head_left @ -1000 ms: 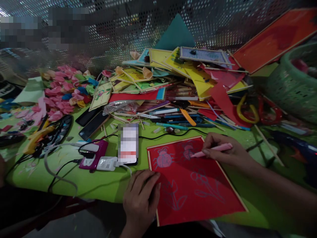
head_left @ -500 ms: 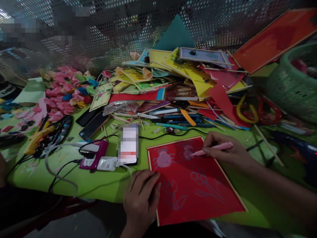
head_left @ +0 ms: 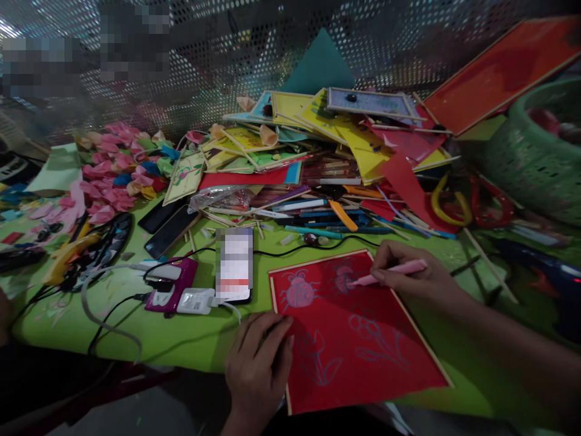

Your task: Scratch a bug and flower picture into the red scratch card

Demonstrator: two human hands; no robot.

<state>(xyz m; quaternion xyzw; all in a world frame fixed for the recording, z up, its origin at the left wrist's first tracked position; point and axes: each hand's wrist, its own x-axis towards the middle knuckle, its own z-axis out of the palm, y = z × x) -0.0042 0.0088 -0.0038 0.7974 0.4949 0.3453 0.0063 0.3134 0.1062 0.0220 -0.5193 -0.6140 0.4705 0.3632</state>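
A red sheet (head_left: 331,345) edged with thin wooden sticks lies at the front of the green table, bearing line drawings of two ladybugs and two flowers. Between thumb and fingers, my right hand (head_left: 406,275) grips a pink marker pen (head_left: 402,270). Its tip meets the sheet at the upper right ladybug (head_left: 344,280). The left ladybug (head_left: 299,292) is coloured pinkish. My left hand (head_left: 261,360) rests over the sheet's left edge with fingers stretched and slightly bent, holding nothing. Left of the sheet lies a lit phone (head_left: 235,266).
A purple power strip (head_left: 171,286) with cables lies to the left. Behind are scattered pens (head_left: 306,204), framed cards (head_left: 290,109) and pink paper flowers (head_left: 109,160). Yellow-handled scissors (head_left: 451,206), a green basket (head_left: 535,157) and a glue gun (head_left: 544,266) stand or lie right.
Hardly anything differs. The pink marker's tip stays on the upper right ladybug, which looks slightly darker, and my left hand keeps its place; the view has shifted very slightly.
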